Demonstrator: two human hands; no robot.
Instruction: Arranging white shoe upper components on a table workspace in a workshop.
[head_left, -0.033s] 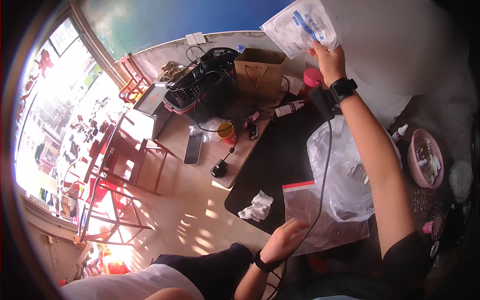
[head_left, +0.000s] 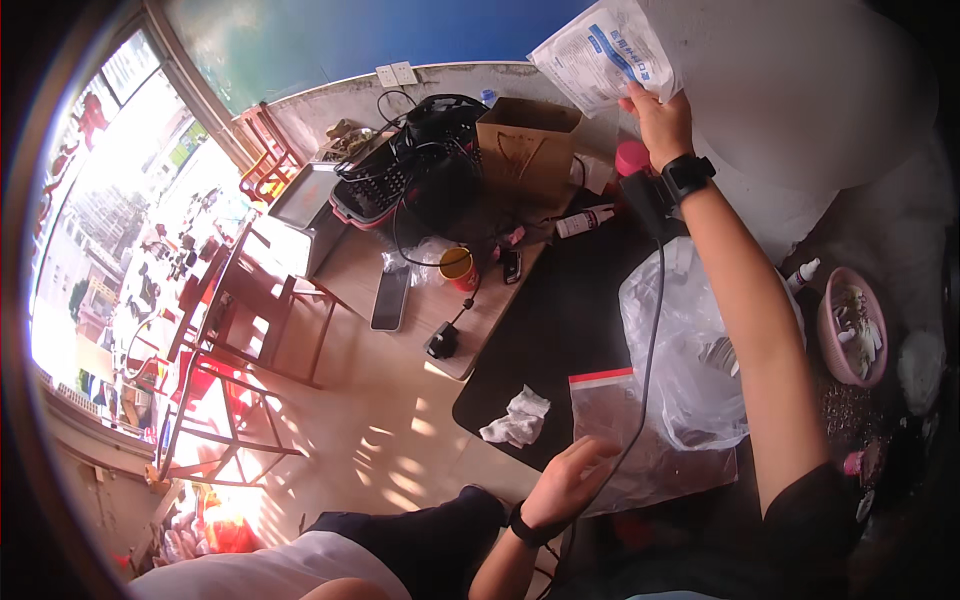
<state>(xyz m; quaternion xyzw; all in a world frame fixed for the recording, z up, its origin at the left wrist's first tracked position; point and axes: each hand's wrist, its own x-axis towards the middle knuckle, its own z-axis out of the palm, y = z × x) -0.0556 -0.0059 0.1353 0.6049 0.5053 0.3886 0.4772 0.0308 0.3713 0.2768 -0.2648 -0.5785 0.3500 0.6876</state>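
Note:
At the upper right, my right hand point(head_left: 664, 125) is closed on the lower edge of a white mask packet point(head_left: 610, 55) with blue print, held up above the table. My right wrist wears a black band with a dark device point(head_left: 648, 205), from which a black cable point(head_left: 655, 350) hangs down. My left hand point(head_left: 570, 480) is low in the middle, fingers loosely extended with nothing seen in them. Its fingertips are close to the cable, over a clear zip bag point(head_left: 655, 475) with a red strip. Whether they touch either one, I cannot tell.
A clear plastic bag point(head_left: 690, 400) fills the middle of the black table point(head_left: 540, 320), with a crumpled tissue point(head_left: 518, 417) nearby. A pink basket point(head_left: 828, 325) stands right. Farther left are a paper bag point(head_left: 525, 165), phone point(head_left: 390, 297) and yellow cup point(head_left: 457, 265). Another person's white shirt point(head_left: 290, 570) shows lower left.
The whole view has shifted very slightly. My right hand still holds the mask packet and my left hand keeps its place.

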